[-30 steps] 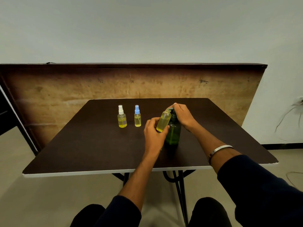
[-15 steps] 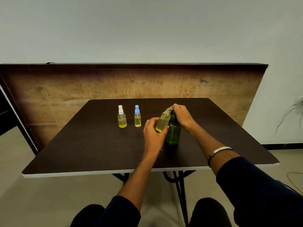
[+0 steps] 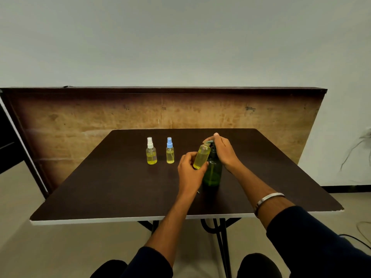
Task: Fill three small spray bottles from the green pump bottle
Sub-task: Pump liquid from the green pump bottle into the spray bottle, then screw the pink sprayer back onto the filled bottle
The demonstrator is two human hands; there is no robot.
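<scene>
A dark brown square desk [image 3: 112,183] with a white front edge and black metal legs [image 3: 219,233] stands on a pale beige floor [image 3: 40,249], with a worn brown wooden board [image 3: 84,121] upright behind it against a plain pale grey wall [image 3: 180,41].

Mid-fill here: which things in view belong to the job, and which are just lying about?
In the job:
green pump bottle
uncapped spray bottle, held by left hand
white-capped spray bottle
blue-capped spray bottle
right hand on the pump

Lying about:
wooden board behind the table
wall cable
</scene>
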